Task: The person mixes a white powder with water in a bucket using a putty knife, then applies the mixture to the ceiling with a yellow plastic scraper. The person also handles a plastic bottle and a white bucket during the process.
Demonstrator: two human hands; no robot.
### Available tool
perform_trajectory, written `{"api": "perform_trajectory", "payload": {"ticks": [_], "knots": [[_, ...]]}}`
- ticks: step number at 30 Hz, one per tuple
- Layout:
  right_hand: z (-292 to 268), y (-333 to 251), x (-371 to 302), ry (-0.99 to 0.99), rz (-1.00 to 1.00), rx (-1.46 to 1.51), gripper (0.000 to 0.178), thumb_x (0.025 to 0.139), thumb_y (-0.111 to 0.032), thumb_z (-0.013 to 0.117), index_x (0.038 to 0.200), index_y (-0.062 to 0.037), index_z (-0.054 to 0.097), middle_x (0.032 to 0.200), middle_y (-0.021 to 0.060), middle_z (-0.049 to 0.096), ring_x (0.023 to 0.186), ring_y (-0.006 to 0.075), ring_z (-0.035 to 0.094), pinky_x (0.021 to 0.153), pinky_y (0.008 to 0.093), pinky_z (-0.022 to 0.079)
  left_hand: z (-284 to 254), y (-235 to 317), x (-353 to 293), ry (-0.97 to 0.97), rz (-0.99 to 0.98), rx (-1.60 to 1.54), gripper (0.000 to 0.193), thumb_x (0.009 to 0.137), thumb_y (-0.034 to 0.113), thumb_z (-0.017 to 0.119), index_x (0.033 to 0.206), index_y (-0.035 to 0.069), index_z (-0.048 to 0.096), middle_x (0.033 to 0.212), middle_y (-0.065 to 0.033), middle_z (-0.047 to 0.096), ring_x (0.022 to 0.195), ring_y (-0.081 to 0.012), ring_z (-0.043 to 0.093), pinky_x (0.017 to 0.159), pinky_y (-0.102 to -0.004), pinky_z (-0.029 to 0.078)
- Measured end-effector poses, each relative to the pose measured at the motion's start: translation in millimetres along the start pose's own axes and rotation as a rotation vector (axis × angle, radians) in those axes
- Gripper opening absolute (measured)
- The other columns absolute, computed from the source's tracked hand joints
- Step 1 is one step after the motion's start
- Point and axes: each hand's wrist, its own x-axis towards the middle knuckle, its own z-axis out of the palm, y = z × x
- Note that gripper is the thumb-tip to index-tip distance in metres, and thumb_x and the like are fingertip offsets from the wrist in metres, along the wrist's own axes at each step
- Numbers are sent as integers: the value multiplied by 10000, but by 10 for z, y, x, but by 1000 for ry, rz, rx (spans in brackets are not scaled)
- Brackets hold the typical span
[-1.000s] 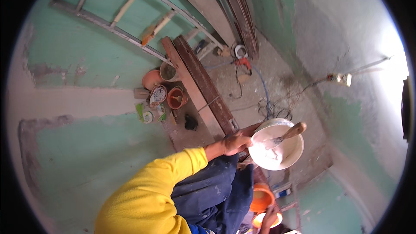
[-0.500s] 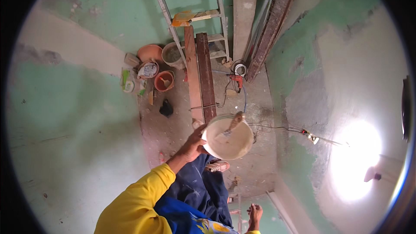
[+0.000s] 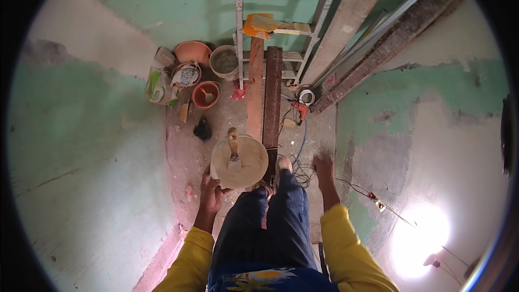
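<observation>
My left hand [image 3: 212, 192] grips the near left rim of a white bucket [image 3: 258, 179] with pale, creamy compound inside. A putty knife [image 3: 233, 146] leans in the bucket, its worn wooden handle over the far rim and its blade in the compound. To the right, apart from the bucket, hangs my right hand [image 3: 324, 170], above the floor by a tangle of cable. Motion smears its fingers, so whether they are open or closed does not show.
A ladder [image 3: 239, 27] with an orange cloth-like piece on a rung stands at the far wall. Planks [image 3: 272, 97] lean there and lie on the floor. Orange tubs [image 3: 206, 94] and a bag are at left, a red power tool [image 3: 299, 111] ahead, a bright lamp [image 3: 419, 238] at right.
The bucket has moved left with my left hand, and the putty knife now stands more upright. My right hand has come forward from the lower edge. The whole view has turned.
</observation>
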Motion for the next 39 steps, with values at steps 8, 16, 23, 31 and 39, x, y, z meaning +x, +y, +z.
{"api": "perform_trajectory", "payload": {"ticks": [8,16,23,31,39], "knots": [[2042,-2695,2147,-167,-294,105,268,1040,-264,717,1164,-35,656,814,42,697,661,128,643,574,275,464,-284,-45,925,193,-16,-171,731,939,154,569,1644,128,377,1502,-141,589,1291,-305,681,878,-470,699],[3191,-3203,4820,79,-815,-1197,341,1136,-196,493,1372,-125,728,1083,203,773,1006,358,759,859,476,579,-474,-571,2660,223,-98,-96,765,941,24,506,1685,95,346,1532,-153,565,1312,-279,662,946,-486,675],[3275,-3032,6198,-70,-518,-251,352,993,-273,781,1195,9,724,1095,97,718,964,249,651,899,390,512,-315,-1229,4321,158,-248,21,753,970,11,530,1694,109,346,1422,-120,593,1256,-261,671,937,-446,682],[2841,-3276,5481,-273,-506,387,264,998,-167,724,1205,-8,685,1163,100,684,1097,233,616,1023,440,462,-92,-1669,5325,228,-326,-19,649,980,14,592,1609,70,438,1337,-89,625,1212,-215,664,1021,-515,659],[1594,-2517,4110,-88,-359,516,295,1108,-238,628,1349,-73,590,1351,57,647,1226,211,629,1054,479,492,-48,-1948,5851,280,-366,-28,715,986,-45,589,1652,85,364,1420,-140,600,1263,-273,670,1027,-500,662]]}}
